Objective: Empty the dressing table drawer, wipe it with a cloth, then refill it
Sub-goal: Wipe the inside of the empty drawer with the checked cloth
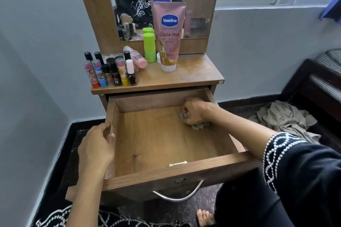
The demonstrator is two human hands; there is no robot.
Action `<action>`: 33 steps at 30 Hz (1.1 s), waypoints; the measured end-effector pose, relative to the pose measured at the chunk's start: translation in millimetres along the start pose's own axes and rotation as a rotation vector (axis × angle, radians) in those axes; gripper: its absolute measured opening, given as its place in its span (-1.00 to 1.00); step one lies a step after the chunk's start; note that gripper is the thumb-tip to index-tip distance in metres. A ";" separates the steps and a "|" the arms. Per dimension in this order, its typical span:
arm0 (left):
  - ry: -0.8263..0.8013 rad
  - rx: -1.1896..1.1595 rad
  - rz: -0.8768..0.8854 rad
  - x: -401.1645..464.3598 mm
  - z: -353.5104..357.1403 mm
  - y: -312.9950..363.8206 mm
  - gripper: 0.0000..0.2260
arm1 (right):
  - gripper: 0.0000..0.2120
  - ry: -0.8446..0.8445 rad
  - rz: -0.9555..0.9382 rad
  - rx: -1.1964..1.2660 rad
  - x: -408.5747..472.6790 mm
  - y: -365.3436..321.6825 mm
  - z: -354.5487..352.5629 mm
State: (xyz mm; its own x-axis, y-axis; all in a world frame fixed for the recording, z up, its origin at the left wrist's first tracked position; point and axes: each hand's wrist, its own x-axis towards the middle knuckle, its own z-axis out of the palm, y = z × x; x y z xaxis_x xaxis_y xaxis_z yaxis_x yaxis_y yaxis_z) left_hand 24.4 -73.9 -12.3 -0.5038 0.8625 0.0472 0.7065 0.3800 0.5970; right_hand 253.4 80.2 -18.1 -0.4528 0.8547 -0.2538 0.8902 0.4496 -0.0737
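The wooden drawer (158, 145) of the dressing table is pulled out and holds nothing but the cloth. My right hand (195, 110) grips a small crumpled cloth (200, 125) against the drawer floor near the back right corner. My left hand (96, 145) holds the drawer's left side wall, fingers curled over its top edge. On the tabletop (195, 72) stand a pink Vaseline tube (168, 35), a green bottle (149, 47), a tilted pink bottle (136, 59) and a cluster of several lipsticks and small bottles (110, 72).
A mirror (162, 2) rises behind the tabletop. A grey wall closes the left side. A heap of beige fabric (284, 121) lies on the dark floor to the right, beside a dark bed frame (313, 86). A metal handle (177, 195) hangs on the drawer front.
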 end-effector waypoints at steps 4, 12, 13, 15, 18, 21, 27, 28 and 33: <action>0.000 -0.004 -0.002 0.5 -0.1 -1.1 -0.65 | -0.76 -0.040 0.034 -0.059 -6.6 0.0 5.3; 0.001 0.004 0.019 0.5 -0.1 -4.1 -0.66 | -0.70 -0.318 0.055 -0.070 -66.5 -21.2 11.7; 0.003 0.002 0.018 0.1 -0.3 -3.8 -0.66 | -0.75 -0.347 0.042 -0.052 -73.4 -21.2 10.9; -0.001 0.003 0.012 -0.9 -0.4 -3.2 -0.66 | -0.89 -0.360 0.031 -0.006 -79.8 -20.0 10.6; -0.003 0.001 0.008 -1.9 -1.1 -1.8 -0.65 | -0.91 -0.288 -0.018 0.026 -76.0 -17.7 10.1; 0.002 0.003 -0.007 -1.0 -1.7 -0.5 -0.65 | -0.58 -0.092 -0.077 0.003 -64.8 -12.1 8.7; 0.002 0.006 -0.004 0.0 -0.8 -0.9 -0.66 | -0.77 -0.010 -0.062 0.166 -39.9 -12.7 11.2; 0.004 0.006 0.000 -0.1 -0.8 -1.1 -0.66 | -0.81 0.014 -0.044 0.241 -37.4 -13.2 12.6; 0.013 0.012 0.005 0.3 -0.3 -0.9 -0.66 | -0.76 0.195 0.012 0.553 -30.9 -9.4 11.9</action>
State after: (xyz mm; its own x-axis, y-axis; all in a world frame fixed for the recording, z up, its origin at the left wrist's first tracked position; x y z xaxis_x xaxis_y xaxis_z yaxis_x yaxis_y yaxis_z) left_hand 23.5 -74.1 -12.6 -0.5067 0.8600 0.0604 0.7146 0.3798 0.5874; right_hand 259.6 46.5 -21.0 -0.3971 0.9144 -0.0790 0.7660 0.2828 -0.5773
